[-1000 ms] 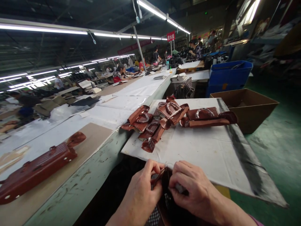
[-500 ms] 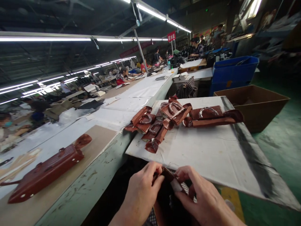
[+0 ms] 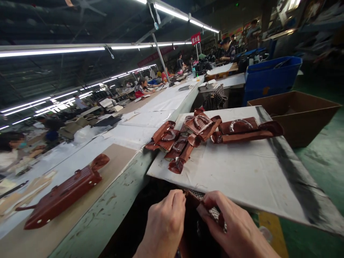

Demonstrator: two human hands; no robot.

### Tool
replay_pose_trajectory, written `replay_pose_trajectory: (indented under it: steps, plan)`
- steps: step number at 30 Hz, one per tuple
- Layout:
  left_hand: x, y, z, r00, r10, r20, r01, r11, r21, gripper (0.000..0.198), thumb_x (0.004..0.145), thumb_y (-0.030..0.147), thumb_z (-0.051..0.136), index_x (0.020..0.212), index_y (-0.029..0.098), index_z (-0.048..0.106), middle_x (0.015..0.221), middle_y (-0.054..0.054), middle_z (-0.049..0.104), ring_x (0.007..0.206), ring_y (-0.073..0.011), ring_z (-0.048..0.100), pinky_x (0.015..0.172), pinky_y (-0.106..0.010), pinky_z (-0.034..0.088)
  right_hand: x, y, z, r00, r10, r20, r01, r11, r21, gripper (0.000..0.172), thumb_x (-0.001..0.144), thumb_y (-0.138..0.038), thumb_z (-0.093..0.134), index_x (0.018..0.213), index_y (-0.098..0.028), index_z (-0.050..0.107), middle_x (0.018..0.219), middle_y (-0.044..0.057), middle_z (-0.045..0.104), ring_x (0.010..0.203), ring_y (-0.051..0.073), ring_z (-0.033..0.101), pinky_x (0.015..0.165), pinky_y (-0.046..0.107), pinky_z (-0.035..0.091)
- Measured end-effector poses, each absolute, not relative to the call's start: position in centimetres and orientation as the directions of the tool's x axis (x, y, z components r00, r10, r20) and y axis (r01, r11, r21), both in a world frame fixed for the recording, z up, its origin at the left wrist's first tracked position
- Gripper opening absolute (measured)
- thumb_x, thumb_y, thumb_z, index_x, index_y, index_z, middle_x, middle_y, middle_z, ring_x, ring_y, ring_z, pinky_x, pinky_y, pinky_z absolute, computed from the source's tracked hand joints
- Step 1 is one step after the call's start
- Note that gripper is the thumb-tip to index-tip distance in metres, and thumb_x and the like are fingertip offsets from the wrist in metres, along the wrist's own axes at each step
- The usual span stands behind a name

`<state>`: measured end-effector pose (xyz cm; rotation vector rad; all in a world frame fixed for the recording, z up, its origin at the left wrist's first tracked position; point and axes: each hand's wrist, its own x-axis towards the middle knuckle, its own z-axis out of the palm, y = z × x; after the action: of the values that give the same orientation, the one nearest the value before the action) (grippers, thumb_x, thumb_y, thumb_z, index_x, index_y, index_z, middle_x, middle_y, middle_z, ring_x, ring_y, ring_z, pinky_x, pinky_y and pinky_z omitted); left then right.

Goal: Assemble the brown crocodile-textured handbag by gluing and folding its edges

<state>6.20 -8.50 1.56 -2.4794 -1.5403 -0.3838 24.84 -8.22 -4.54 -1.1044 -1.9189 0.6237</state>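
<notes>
Low in the view, in front of my lap, my left hand has its fingers pinched at the edge of a brown leather piece. My right hand grips the other side of that edge between thumb and fingers, near a pale patch. The rest of the piece drops into shadow, so its full shape is hidden. Beyond my hands, several brown crocodile-textured bag pieces with handles lie heaped on a white board. A long brown bag piece lies on the bench to the left.
A long pale workbench runs away to the back. On the right stand an open cardboard box and a blue bin. A person sits at the far left; other people work farther back under strip lights.
My left hand has rolled inward, so its back now faces me and its thumb is hidden. My right hand keeps nearly the same grip. The view has shifted slightly.
</notes>
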Motion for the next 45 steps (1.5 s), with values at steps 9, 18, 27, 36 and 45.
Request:
replay_pose_trajectory:
  steps: [9,18,27,36,45]
  plan:
    - [5.9,-8.3,0.6,0.428,0.827,0.364,0.891,-0.455,-0.014,0.017,0.096,0.008,0.039,0.089,0.02,0.05,0.08,-0.002,0.066,0.062,-0.016,0.069,0.054,-0.025,0.05,25.0,-8.2,-4.9,-0.278,0.857,0.434,0.475,0.515,-0.713,0.007,0.095,-0.02,0.05,0.091,-0.024,0.046,0.076,-0.004,0.059,0.062,0.011,0.061,0.056,0.022,0.047]
    - [4.9,-7.6,2.0,0.467,0.871,0.153,0.869,-0.484,0.1,0.019,0.085,0.004,0.043,0.078,0.021,0.047,0.079,-0.002,0.066,0.068,-0.0196,0.071,0.06,-0.028,0.054,24.9,-8.2,-5.2,-0.276,0.875,0.398,0.456,0.483,-0.748,0.005,0.093,-0.021,0.051,0.091,-0.025,0.048,0.078,-0.005,0.062,0.064,0.011,0.063,0.058,0.021,0.049]
    - [5.4,-7.6,4.7,0.462,0.887,0.004,0.825,-0.432,0.364,0.021,0.074,0.0,0.051,0.071,0.02,0.049,0.128,-0.002,0.062,0.11,-0.0189,0.063,0.091,-0.029,0.048,25.6,-7.9,-6.0,-0.239,0.903,0.357,0.47,0.429,-0.771,0.001,0.093,-0.026,0.053,0.093,-0.026,0.052,0.078,-0.006,0.067,0.058,0.011,0.062,0.052,0.02,0.048]
    - [6.9,-7.0,5.6,0.368,0.917,-0.153,0.818,-0.242,0.521,0.03,0.07,0.001,0.06,0.089,0.023,0.052,0.102,0.004,0.058,0.082,-0.0128,0.057,0.075,-0.024,0.046,26.3,-8.1,-5.7,-0.264,0.897,0.354,0.439,0.438,-0.784,0.012,0.086,-0.015,0.052,0.093,-0.025,0.053,0.081,-0.005,0.067,0.063,0.011,0.063,0.057,0.02,0.05]
    - [6.8,-5.5,3.4,0.534,0.842,0.078,0.742,-0.511,0.434,0.019,0.085,0.003,0.054,0.078,0.021,0.055,0.116,-0.001,0.06,0.105,-0.0173,0.061,0.089,-0.027,0.046,26.1,-8.2,-6.3,-0.239,0.888,0.394,0.454,0.46,-0.763,0.009,0.087,-0.016,0.054,0.091,-0.024,0.052,0.079,-0.005,0.065,0.062,0.011,0.062,0.056,0.02,0.049]
